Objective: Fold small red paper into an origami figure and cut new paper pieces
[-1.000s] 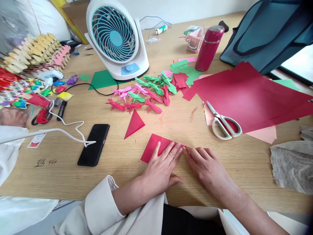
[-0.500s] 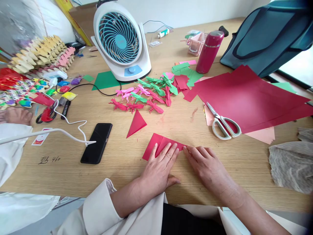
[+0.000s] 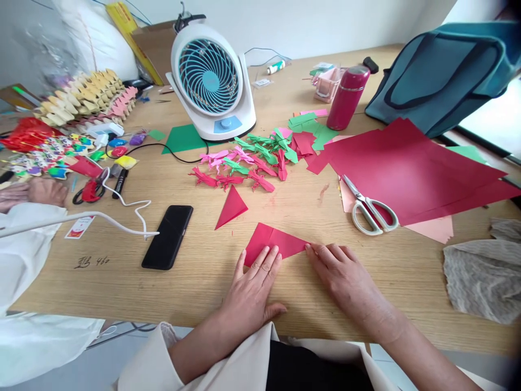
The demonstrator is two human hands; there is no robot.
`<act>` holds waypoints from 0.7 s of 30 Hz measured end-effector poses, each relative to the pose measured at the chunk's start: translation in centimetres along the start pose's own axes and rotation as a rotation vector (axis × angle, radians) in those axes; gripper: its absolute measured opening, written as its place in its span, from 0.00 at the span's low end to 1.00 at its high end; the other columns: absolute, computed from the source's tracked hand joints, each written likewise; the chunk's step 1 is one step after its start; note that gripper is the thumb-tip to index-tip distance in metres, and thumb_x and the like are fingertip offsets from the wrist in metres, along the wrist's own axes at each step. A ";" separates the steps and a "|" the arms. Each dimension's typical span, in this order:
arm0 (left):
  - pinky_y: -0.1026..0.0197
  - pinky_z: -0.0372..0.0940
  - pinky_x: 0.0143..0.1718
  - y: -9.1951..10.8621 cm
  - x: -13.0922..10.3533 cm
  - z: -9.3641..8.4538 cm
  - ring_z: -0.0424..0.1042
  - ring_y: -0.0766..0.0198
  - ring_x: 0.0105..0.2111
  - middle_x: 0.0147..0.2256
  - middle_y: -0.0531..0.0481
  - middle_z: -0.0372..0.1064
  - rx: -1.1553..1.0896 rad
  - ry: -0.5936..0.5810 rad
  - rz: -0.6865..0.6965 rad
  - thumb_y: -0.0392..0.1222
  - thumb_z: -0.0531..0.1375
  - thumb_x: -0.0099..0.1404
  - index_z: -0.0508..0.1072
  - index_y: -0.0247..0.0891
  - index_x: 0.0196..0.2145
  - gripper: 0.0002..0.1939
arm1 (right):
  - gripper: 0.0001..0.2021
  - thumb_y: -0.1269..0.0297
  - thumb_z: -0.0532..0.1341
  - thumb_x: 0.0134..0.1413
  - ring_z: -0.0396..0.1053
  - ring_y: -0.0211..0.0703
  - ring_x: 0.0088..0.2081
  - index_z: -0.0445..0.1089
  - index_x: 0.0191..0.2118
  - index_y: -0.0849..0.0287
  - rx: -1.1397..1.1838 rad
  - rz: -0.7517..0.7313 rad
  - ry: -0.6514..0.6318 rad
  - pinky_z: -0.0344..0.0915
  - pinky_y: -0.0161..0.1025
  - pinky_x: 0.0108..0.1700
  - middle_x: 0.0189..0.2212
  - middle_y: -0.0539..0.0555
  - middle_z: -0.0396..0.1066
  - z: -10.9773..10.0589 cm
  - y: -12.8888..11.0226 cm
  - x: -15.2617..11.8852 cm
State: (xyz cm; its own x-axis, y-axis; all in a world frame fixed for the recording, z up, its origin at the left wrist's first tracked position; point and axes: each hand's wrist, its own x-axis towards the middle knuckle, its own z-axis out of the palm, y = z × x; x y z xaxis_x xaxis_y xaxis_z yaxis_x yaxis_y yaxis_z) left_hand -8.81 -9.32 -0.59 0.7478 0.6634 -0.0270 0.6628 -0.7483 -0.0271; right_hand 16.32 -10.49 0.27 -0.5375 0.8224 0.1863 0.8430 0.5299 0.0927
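Note:
A folded piece of red paper (image 3: 280, 239) lies on the table in front of me, tapering to a point at its right end. My left hand (image 3: 252, 282) rests flat with its fingers stretched over the lower left part of the paper. My right hand (image 3: 337, 271) pinches the pointed right tip between thumb and fingers. Just beyond lies a red folded triangle (image 3: 232, 208). Behind it are several folded paper figures (image 3: 248, 160) in red, pink and green. The paper's lower left edge is hidden under my left fingers.
White-handled scissors (image 3: 370, 209) lie on large red sheets (image 3: 407, 168) at the right. A black phone (image 3: 167, 237) with a white cable lies left. Behind stand a fan (image 3: 211, 76), a red flask (image 3: 348, 98) and a teal bag (image 3: 435, 81). Another person's hands (image 3: 44, 193) rest far left.
My left hand has slid left and toward me along the red paper, uncovering more of its middle. My right hand stays at the tip. The camera view has shifted slightly.

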 end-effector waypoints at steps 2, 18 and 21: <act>0.37 0.30 0.67 -0.2 -0.9 0.2 0.45 0.49 0.69 0.68 0.35 0.50 0.026 0.036 -0.009 0.69 0.42 0.68 0.51 0.28 0.68 0.45 | 0.24 0.79 0.57 0.53 0.63 0.52 0.39 0.66 0.57 0.76 -0.005 0.011 -0.008 0.67 0.47 0.40 0.44 0.64 0.71 0.0 -0.1 0.0; 0.43 0.41 0.67 -0.6 -3.2 1.2 0.47 0.50 0.68 0.67 0.33 0.51 -0.012 0.109 -0.072 0.64 0.41 0.71 0.50 0.27 0.68 0.42 | 0.18 0.65 0.55 0.65 0.66 0.54 0.47 0.64 0.58 0.67 -0.020 0.187 0.034 0.65 0.48 0.43 0.51 0.66 0.69 -0.1 -1.9 -0.2; 0.44 0.42 0.67 -0.5 -3.4 1.3 0.47 0.50 0.69 0.67 0.33 0.50 -0.017 0.114 -0.086 0.64 0.41 0.71 0.50 0.25 0.68 0.43 | 0.18 0.65 0.54 0.66 0.66 0.54 0.49 0.64 0.57 0.67 -0.019 0.225 0.053 0.66 0.49 0.44 0.54 0.66 0.68 0.1 -2.2 -0.5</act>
State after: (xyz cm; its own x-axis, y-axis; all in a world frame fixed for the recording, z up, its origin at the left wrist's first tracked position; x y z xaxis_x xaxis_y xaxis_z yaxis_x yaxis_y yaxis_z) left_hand -11.75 -11.24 -1.78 0.6871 0.7212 0.0879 0.7244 -0.6893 -0.0075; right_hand 14.74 -11.99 -0.16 -0.3349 0.9069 0.2558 0.9418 0.3303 0.0618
